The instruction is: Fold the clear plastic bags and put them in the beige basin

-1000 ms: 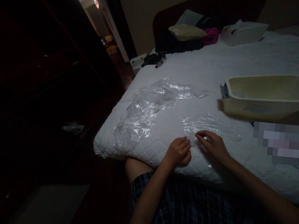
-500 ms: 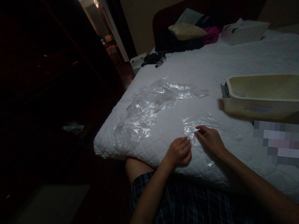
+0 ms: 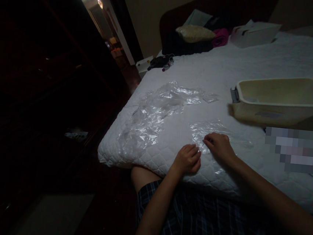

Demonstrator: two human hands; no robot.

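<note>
A small clear plastic bag (image 3: 209,131) lies flat on the white quilted bed (image 3: 232,76) near its front edge. My left hand (image 3: 187,160) rests on the bed with fingers curled, pinching the bag's near edge. My right hand (image 3: 220,146) lies on the bag with fingers pressed down on the plastic. A larger heap of crumpled clear plastic bags (image 3: 155,113) spreads to the left, apart from both hands.
A cream plastic tub (image 3: 281,102) stands on the bed to the right. A white box (image 3: 253,32), a pillow (image 3: 195,33) and dark clothes sit at the headboard. Dark floor and a doorway lie left of the bed.
My right hand has slid a little away from me, further onto the small bag. My left hand has barely moved.
</note>
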